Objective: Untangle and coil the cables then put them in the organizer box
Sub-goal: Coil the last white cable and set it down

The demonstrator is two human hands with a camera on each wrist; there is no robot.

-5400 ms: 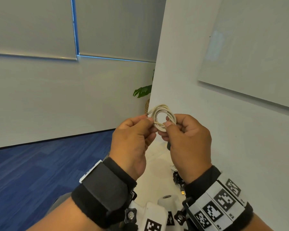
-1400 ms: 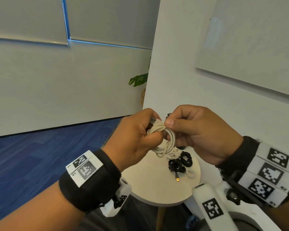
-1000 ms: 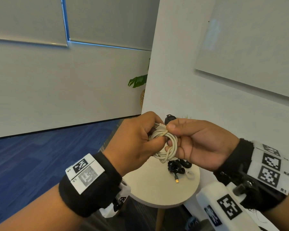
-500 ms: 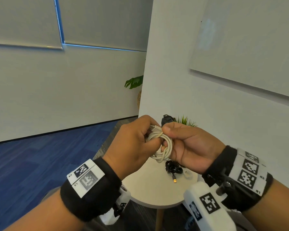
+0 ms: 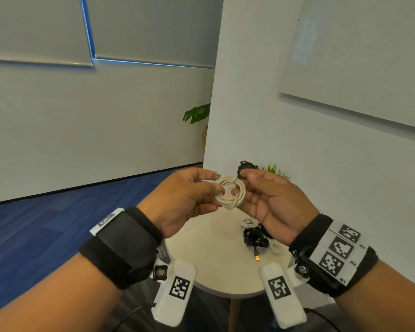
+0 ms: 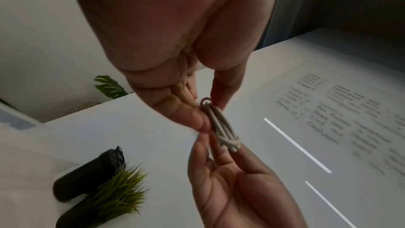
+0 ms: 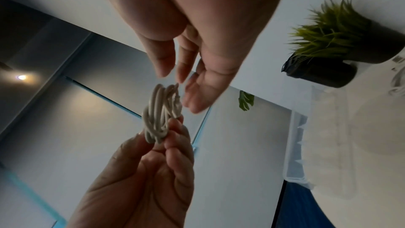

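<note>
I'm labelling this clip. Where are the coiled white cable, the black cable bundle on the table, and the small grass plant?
coiled white cable [image 5: 231, 193]: head view, right side of its loop.
black cable bundle [image 5: 254, 237]: head view, middle of the pile.
grass plant [image 6: 119, 191]: left wrist view, its green blades.

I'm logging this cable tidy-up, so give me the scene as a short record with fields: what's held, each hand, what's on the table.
held item: white cable coil, wound into a small ring, in the air between both hands
left hand: pinches the coil's left side
right hand: fingers fairly straight, touching the coil's right side
round table: black cable bundle, another white cable
organizer box: cannot tell
</note>
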